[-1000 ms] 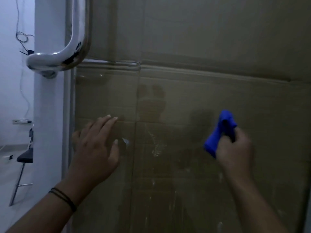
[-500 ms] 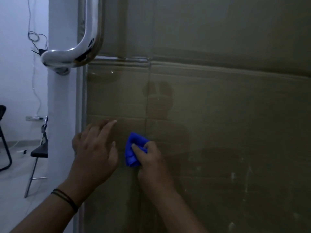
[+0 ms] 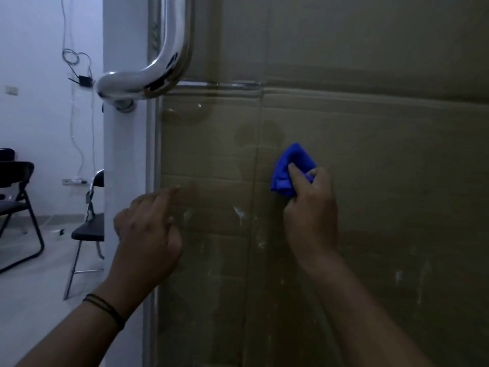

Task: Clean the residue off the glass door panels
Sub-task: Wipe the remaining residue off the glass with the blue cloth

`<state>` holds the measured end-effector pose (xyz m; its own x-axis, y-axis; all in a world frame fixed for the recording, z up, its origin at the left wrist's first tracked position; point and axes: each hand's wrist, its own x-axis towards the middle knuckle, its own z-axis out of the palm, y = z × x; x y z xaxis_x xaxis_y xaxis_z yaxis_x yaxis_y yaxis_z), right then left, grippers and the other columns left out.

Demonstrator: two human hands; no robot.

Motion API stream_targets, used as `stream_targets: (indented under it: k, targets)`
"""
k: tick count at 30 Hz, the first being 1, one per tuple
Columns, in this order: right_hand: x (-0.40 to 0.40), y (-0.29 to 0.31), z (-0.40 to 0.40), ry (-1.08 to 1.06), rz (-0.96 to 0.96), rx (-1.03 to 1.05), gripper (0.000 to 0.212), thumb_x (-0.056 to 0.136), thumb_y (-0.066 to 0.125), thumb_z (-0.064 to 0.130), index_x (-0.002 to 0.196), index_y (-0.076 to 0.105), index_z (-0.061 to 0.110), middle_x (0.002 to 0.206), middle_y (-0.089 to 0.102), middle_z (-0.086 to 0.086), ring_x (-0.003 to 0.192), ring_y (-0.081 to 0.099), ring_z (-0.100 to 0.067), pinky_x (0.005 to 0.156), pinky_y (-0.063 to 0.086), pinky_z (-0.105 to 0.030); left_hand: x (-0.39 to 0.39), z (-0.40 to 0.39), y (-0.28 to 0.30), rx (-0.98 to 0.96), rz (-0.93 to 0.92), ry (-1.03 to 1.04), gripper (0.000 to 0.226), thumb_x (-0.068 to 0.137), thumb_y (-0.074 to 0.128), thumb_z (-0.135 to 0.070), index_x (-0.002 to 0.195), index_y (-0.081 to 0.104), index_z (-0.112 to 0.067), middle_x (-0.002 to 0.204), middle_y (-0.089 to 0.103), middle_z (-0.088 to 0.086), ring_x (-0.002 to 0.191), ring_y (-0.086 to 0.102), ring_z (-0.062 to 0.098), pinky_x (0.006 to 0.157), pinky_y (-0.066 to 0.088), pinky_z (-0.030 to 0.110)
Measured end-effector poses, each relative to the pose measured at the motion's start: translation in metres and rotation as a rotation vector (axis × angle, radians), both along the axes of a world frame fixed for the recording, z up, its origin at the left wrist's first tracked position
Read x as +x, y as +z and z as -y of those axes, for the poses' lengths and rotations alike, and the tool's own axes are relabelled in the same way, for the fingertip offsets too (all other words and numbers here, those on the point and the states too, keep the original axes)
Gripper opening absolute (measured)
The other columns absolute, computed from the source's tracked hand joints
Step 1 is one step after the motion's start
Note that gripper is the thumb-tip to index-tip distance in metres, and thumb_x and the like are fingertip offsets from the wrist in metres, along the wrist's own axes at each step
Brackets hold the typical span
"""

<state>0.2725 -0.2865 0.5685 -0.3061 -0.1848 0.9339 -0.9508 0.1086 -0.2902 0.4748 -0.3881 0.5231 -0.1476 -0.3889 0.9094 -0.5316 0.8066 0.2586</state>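
Blue bunched microfibre cloth [image 3: 287, 172]: soft, light and easily crushed, judged to conform to a flat surface under palm pressure; best taken as a wad, as now. It sits pressed against the clear glass door panel [image 3: 383, 181], just right of a faint vertical seam, with the right hand [image 3: 311, 210] curled round its lower part and the forefinger laid across its front. Glass door panel: upright, rigid, smooth and probably slippery, likely fragile at the edges; brown cardboard sheeting shows behind it. White streaky residue [image 3: 239, 211] lies on the glass below and left of the cloth, between the two hands, with fainter flecks lower right; this patch appears not yet wiped. Left hand [image 3: 148, 231]: holds nothing, fingers loosely bent with the forefinger extended toward the glass near the white door frame [image 3: 124, 168]; contact with the glass cannot be confirmed. Curved polished chrome pull handle [image 3: 161, 67]: mounted on the frame above the hands, untouched. Black folding chairs [image 3: 18, 197]: well apart, in the room at left. Containers: none in view.
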Motion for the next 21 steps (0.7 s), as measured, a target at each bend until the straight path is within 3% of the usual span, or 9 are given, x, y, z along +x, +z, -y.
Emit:
stream_targets:
  k: [3,6,8,10,12,15,16,19,21]
  targets:
    - [0.031,-0.030,0.019,0.132,0.045,0.081,0.033,0.094,0.043,0.012,0.122,0.059,0.019,0.102,0.054,0.003,0.087,0.051,-0.005,0.067,0.042,-0.030,0.005,0.005,0.001,-0.008,0.001,0.006,0.054,0.073,0.044,-0.009,0.126,0.057,-0.006,0.099,0.065,0.014,0.099,0.059,0.035,0.082,0.040,0.048]
    - [0.067,-0.059,0.036,0.215,-0.191,0.384,0.043,0.094,0.041,0.010,0.138,0.043,0.014,0.120,0.046,-0.011,0.107,0.048,-0.025,0.085,0.045,-0.037,0.006,0.005,0.000,-0.014,0.044,-0.002,0.058,0.073,0.041,-0.009,0.128,0.057,-0.007,0.080,0.052,-0.002,0.089,0.058,0.036,0.077,0.043,0.053]
    - [0.073,-0.059,0.039,0.302,-0.147,0.477,0.042,0.095,0.042,0.010,0.136,0.043,0.015,0.119,0.041,-0.009,0.107,0.044,-0.023,0.085,0.041,-0.033,0.006,0.006,0.000,-0.010,0.075,0.027,0.060,0.073,0.041,-0.011,0.131,0.056,-0.008,0.078,0.049,0.000,0.090,0.057,0.036,0.078,0.039,0.049]
    - [0.072,-0.046,0.034,0.459,0.068,0.386,0.034,0.093,0.043,0.006,0.124,0.054,0.015,0.106,0.041,-0.002,0.093,0.046,-0.015,0.078,0.039,-0.020,0.005,0.007,0.001,-0.005,0.097,0.052,0.061,0.073,0.041,-0.011,0.133,0.054,-0.009,0.081,0.057,0.005,0.097,0.056,0.035,0.079,0.034,0.045]
    - [0.066,-0.025,0.026,0.540,0.237,0.221,0.040,0.088,0.044,-0.003,0.121,0.059,0.013,0.097,0.042,0.001,0.078,0.044,-0.006,0.071,0.033,-0.004,0.005,0.007,0.001,0.018,0.084,0.037,0.062,0.074,0.040,-0.012,0.135,0.052,-0.009,0.081,0.053,0.002,0.092,0.055,0.031,0.080,0.037,0.047]
    - [0.060,0.010,0.015,0.396,0.082,-0.061,0.048,0.082,0.047,-0.008,0.125,0.058,0.010,0.095,0.044,0.000,0.071,0.041,0.000,0.070,0.031,0.002,0.004,0.005,0.001,0.051,0.023,0.004,0.061,0.075,0.039,-0.010,0.135,0.051,-0.009,0.085,0.049,0.000,0.081,0.047,0.020,0.081,0.042,0.050]
    - [0.059,0.018,0.015,0.364,0.006,-0.077,0.049,0.081,0.047,-0.007,0.126,0.058,0.010,0.098,0.046,-0.003,0.074,0.044,-0.004,0.073,0.034,-0.003,0.004,0.004,0.002,0.051,-0.004,-0.007,0.060,0.075,0.039,-0.008,0.134,0.052,-0.009,0.085,0.048,-0.001,0.080,0.046,0.019,0.081,0.044,0.050]
    - [0.061,0.027,0.029,0.267,-0.168,0.121,0.046,0.087,0.047,0.000,0.131,0.053,0.010,0.114,0.049,-0.015,0.095,0.052,-0.027,0.079,0.046,-0.035,0.005,0.004,0.001,0.048,-0.064,-0.024,0.056,0.077,0.043,0.003,0.132,0.053,-0.006,0.085,0.053,0.004,0.081,0.045,0.018,0.078,0.043,0.042]
    - [0.067,0.018,0.040,0.177,-0.263,0.226,0.039,0.089,0.048,0.004,0.127,0.055,0.008,0.114,0.051,-0.017,0.098,0.052,-0.033,0.080,0.045,-0.040,0.006,0.005,-0.003,0.047,-0.076,-0.016,0.060,0.076,0.047,0.015,0.132,0.052,-0.004,0.092,0.059,0.015,0.082,0.048,0.019,0.076,0.043,0.038]
